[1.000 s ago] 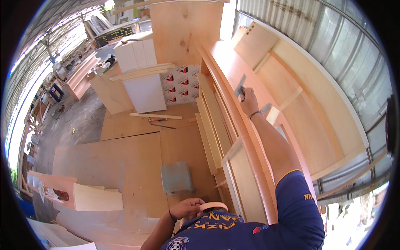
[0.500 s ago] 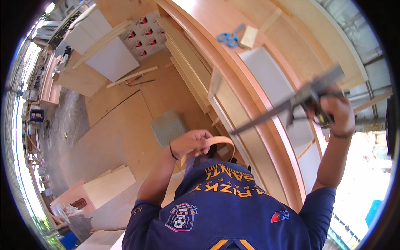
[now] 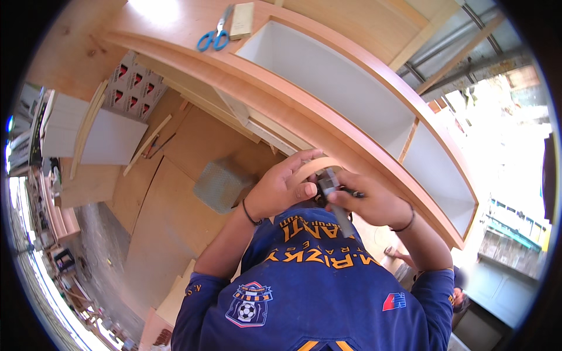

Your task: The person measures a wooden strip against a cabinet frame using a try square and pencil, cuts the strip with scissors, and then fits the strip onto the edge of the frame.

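Close in front of my chest, both hands have come together. My left hand (image 3: 278,184) is closed around a curled tan strip of thin edging (image 3: 319,168), which bends over toward my right hand. My right hand (image 3: 372,202) grips a dark pistol-grip tool (image 3: 328,182) with a long grey bar; its exact kind is partly hidden by the fingers and blur. The tool's head lies right beside the strip, and whether they touch I cannot tell. Just beyond the hands runs the front edge of a pinkish wood-faced cabinet (image 3: 193,61).
On the cabinet lie blue-handled scissors (image 3: 216,36) and a pale block (image 3: 242,20), beside an opening with a white interior (image 3: 333,64). A greenish stool (image 3: 219,186) stands on brown floor boards. White panels (image 3: 114,137) lean farther left. Part of another person (image 3: 459,286) shows at the lower right.
My right hand has brought the tool from the far right, above the cabinet, inward to my left hand and the strip. The view has swung, so the cabinet now lies across the top.
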Available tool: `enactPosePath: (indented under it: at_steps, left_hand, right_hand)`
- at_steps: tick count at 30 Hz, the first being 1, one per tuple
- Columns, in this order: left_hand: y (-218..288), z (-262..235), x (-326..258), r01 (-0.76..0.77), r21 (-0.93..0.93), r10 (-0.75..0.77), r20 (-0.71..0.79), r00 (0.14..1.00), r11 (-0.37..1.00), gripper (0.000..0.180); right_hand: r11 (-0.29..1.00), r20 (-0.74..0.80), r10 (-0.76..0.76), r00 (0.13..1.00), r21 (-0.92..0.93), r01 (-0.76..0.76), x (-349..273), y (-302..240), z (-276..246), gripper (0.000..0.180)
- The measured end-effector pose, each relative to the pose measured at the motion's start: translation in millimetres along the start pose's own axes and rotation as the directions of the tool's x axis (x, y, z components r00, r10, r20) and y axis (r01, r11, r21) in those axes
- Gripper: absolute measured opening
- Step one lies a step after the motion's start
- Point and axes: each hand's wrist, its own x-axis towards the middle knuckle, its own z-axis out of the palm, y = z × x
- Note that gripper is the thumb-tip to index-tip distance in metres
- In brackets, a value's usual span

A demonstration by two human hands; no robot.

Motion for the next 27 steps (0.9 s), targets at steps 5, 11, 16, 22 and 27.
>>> enactPosePath:
  at_steps: [5, 11, 16, 22, 27]
  left_hand:
    - [5.1, 6.0, 7.2, -0.086, 0.508, 0.1, 0.0, 0.995, 0.857, 0.055]
    - [1.9, 13.5, 4.6, -0.325, 0.768, 0.355, 0.137, 0.925, 0.552, 0.046]
    - [4.9, 18.5, 2.8, -0.169, 0.838, 0.208, 0.068, 0.976, 0.518, 0.035]
    - [16.5, 7.8, 14.1, -0.153, 0.725, 0.12, 0.096, 0.988, 0.671, 0.036]
    - [17.7, -1.3, 24.3, -0.201, 0.506, 0.157, 0.129, 0.979, 0.839, 0.037]
  right_hand:
    - [0.99, -0.142, 0.016, 0.99, 0.141, 0.004, 8.2, 24.6, 36.9, 0.024]
    - [0.982, -0.203, -0.087, 0.975, 0.148, 0.119, -1.0, 43.1, 55.0, 0.016]
    - [0.933, -0.249, 0.075, 0.966, 0.359, 0.02, 1.1, 26.2, 56.9, 0.016]
    - [0.976, -0.554, -0.171, 0.815, 0.018, 0.217, 9.3, 49.1, 44.3, 0.022]
    - [0.922, -0.433, -0.386, 0.815, -0.2, 0.33, 19.9, 55.9, 40.0, 0.023]
